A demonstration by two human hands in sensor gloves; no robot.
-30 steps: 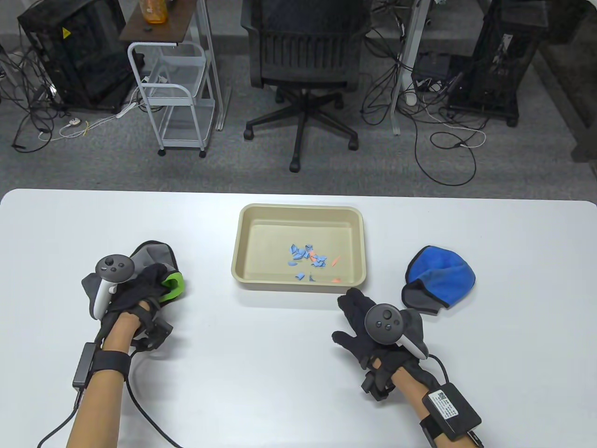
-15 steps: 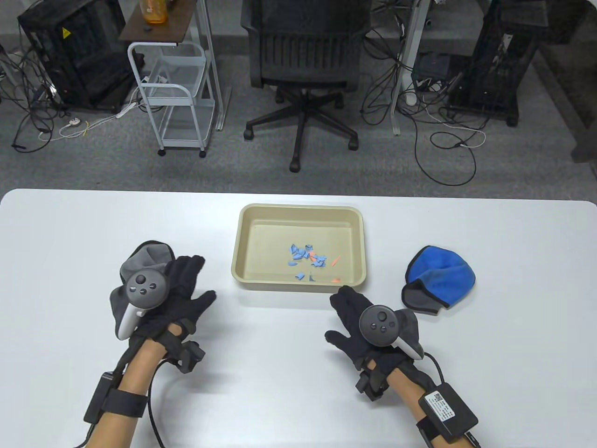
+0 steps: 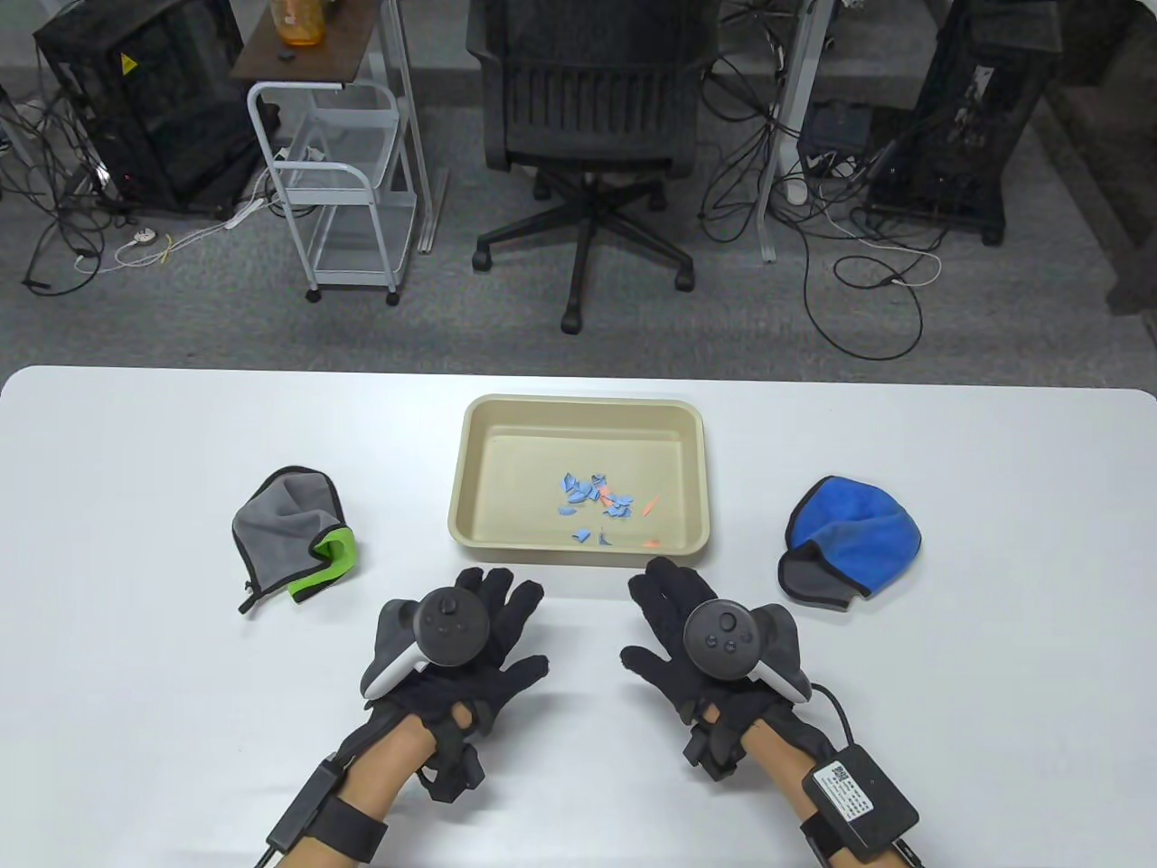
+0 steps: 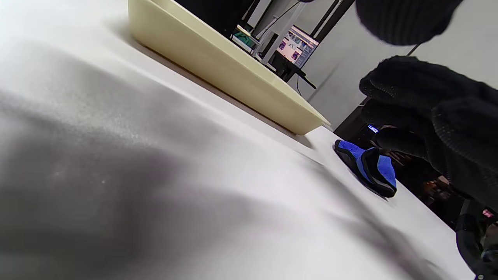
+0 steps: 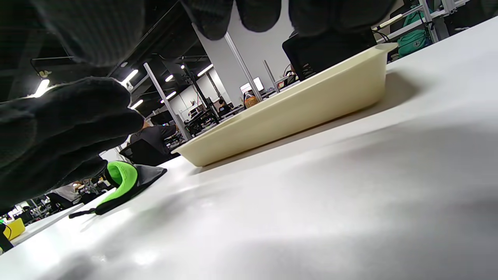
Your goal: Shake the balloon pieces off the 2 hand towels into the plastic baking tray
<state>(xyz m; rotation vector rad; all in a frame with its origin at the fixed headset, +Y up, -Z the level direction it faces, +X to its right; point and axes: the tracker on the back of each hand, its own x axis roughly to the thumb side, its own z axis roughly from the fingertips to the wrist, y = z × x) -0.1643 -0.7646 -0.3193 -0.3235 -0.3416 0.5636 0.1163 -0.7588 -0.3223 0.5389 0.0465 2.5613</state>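
overhead table view, low wrists sharing tray (image 3: 583,411)

Cream baking tray (image 3: 691,425) holding blue and orange balloon pieces (image 3: 601,509). One towel (image 3: 294,533) is grey with a green fold and dark, possibly black, edging; the other towel (image 3: 850,538) is blue and grey. White table (image 3: 578,768), black gloves (image 3: 673,633).

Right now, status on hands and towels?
Left hand and right hand open, empty. Green towel, blue towel beside tray; pieces inside. Nothing in the way.
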